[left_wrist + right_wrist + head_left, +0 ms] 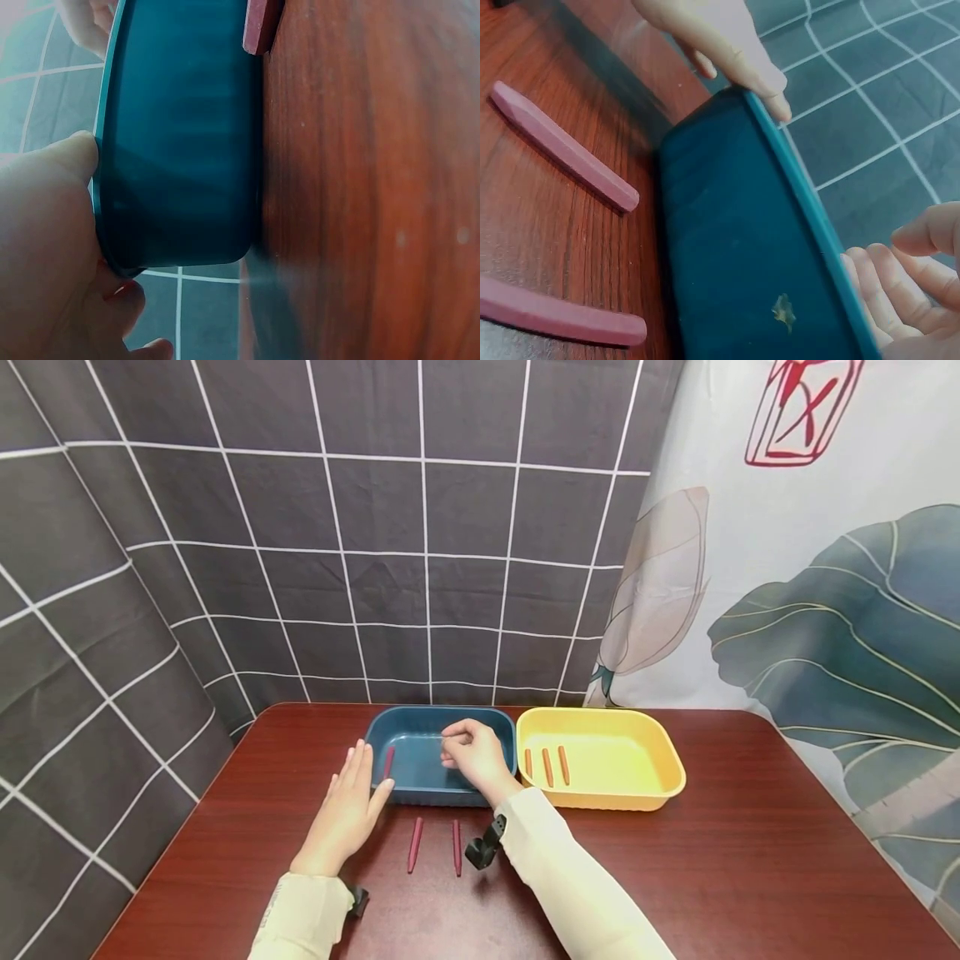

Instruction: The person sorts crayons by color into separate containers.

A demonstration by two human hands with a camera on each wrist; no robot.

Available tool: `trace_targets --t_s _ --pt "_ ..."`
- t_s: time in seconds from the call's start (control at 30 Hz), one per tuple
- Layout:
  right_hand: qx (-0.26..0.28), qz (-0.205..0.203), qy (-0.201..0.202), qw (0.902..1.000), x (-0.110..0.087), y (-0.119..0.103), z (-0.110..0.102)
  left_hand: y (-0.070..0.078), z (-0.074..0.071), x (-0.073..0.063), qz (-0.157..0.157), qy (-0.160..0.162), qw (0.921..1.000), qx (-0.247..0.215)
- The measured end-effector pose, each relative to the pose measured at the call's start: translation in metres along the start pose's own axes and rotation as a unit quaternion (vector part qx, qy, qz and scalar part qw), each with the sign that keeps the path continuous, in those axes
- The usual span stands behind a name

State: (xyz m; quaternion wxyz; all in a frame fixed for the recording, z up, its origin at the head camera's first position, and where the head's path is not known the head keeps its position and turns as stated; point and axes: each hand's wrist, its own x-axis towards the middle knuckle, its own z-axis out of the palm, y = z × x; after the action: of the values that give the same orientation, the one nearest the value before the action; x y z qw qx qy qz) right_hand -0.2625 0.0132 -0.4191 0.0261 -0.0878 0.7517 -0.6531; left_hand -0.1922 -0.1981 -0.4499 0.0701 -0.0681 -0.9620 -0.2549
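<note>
Left hand (343, 814), fingers extended, touches blue tray (442, 797); right hand (478, 758), loosely curled, apparently empty, hangs above; hard thumb pressure could tilt it.

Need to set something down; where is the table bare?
Free: table right of the yellow tray and right sleeve, and left of the left hand. Crowded: in front of the blue tray, where two maroon crayons lie.

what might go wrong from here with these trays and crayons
The left hand rests against the blue tray, so a hard push might slide it. The two red crayons on the table lie near the black device on the right wrist, which could knock them.
</note>
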Motion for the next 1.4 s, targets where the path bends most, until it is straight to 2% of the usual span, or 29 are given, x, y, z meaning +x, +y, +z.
trace_targets --t_s 0.2,0.57,0.77,0.93,1.13,1.4 --pt "-0.048 -0.045 0.011 0.9978 -0.013 -0.003 -0.008 0.0 -0.001 0.0 0.0 -0.002 1.0 -0.003" --pt "-0.053 -0.103 0.019 0.9931 -0.047 -0.008 -0.02 0.0 -0.001 -0.001 0.003 -0.001 1.0 -0.002" --pt "-0.124 -0.118 0.011 0.9851 -0.063 -0.013 -0.026 -0.001 -0.001 -0.001 0.008 0.005 1.0 -0.003" --pt "-0.161 -0.116 -0.005 0.9801 -0.077 -0.012 -0.027 -0.002 0.001 0.0 0.004 0.001 1.0 -0.005" --pt "-0.191 -0.093 -0.032 0.9768 -0.086 -0.007 -0.022 -0.004 0.001 -0.001 -0.001 -0.004 1.0 -0.002" --pt "-0.274 -0.087 -0.037 0.9571 -0.089 -0.001 -0.018 -0.003 0.001 0.0 0.005 0.0 1.0 -0.002"
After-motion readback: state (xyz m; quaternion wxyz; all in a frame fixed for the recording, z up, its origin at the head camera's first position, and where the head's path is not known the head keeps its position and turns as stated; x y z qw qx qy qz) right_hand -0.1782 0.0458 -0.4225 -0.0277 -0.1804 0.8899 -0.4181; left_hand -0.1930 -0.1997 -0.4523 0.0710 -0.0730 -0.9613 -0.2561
